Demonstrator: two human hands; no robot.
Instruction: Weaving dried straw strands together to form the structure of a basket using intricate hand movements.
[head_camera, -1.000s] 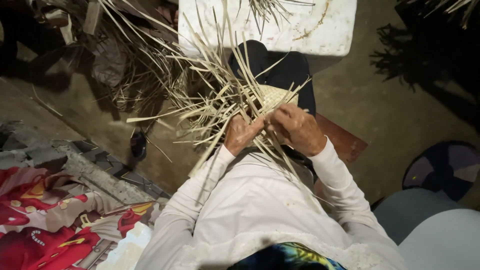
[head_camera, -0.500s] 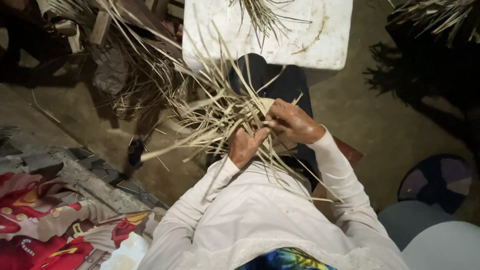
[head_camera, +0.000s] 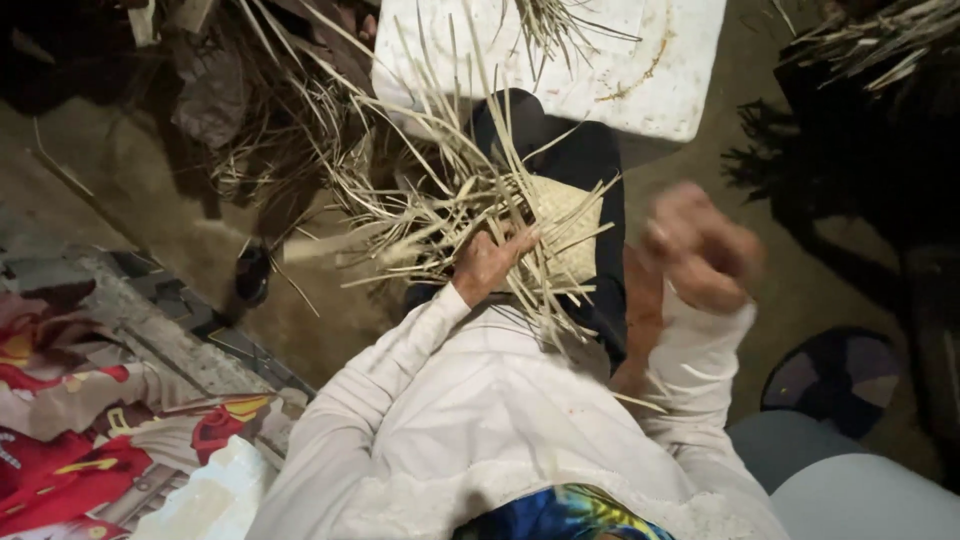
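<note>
Woven mat (head_camera: 565, 235) sits on the lap, loose straw strips (head_camera: 430, 200) fanning out to its left and ahead. Left hand (head_camera: 487, 262) rests on the mat's near edge; right hand (head_camera: 700, 250) is up off to the right, apart from it. Foam box (head_camera: 640, 60) stands on the floor beyond the knees, patterned cloth (head_camera: 90, 420) far left, sandal (head_camera: 835, 380) right

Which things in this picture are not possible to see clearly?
Head view:
- Right hand: motion-blurred; whether it holds anything is unclear.
- Left hand: fingers partly hidden among loose pale straw strips.
- Pale woven straw piece: partly covered by strips.
- White foam box: cut off by the top edge.
</note>
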